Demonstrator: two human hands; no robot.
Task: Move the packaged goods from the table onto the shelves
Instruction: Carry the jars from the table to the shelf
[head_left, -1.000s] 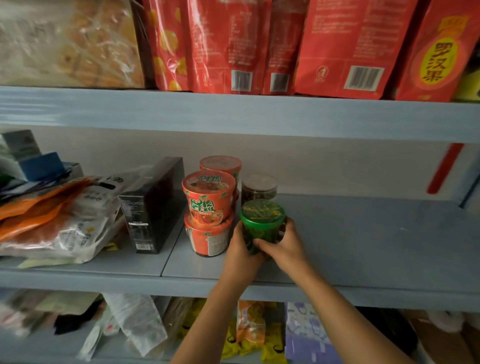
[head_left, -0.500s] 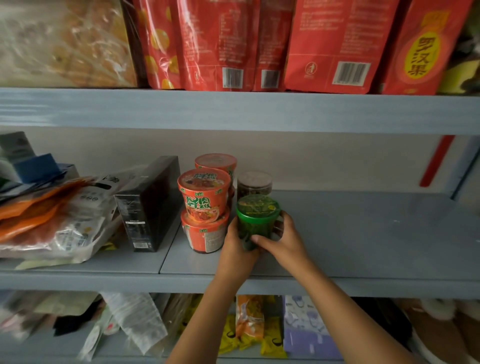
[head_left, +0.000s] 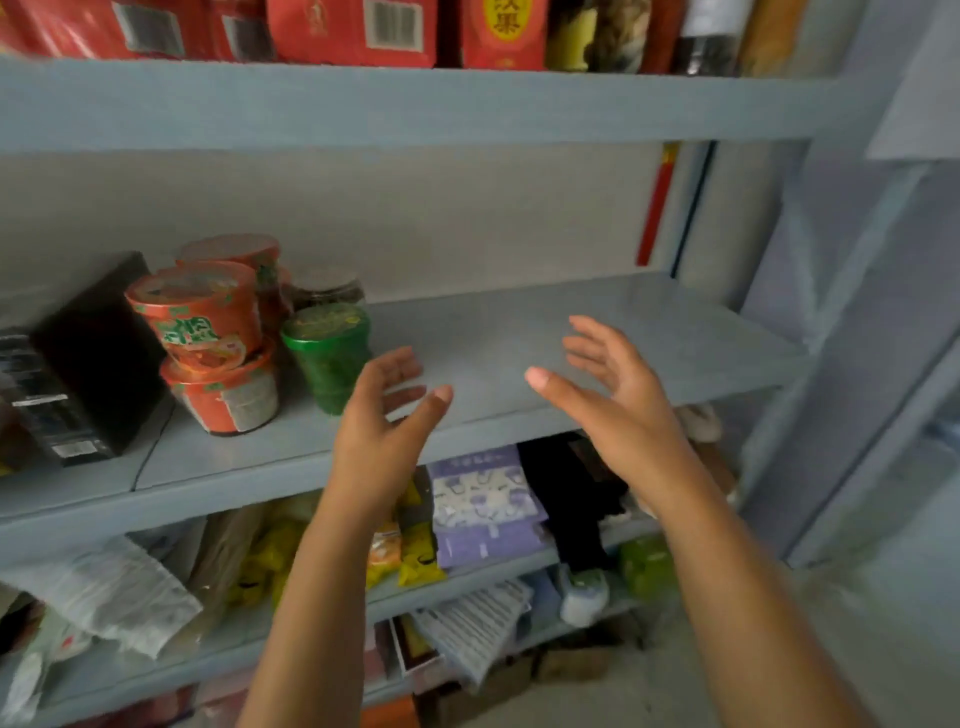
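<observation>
Hovering at the front edge of the shelf, the left hand and right hand are spread wide, fingers loose, holding nothing. The green jar stands upright on the shelf just left of the left hand, beside stacked noodle cups.

Back wall: plain pale grey, from where I watch.
Red strip: upright, at the wall's right edge.
Floor: pale, blurred, at lower right.
</observation>
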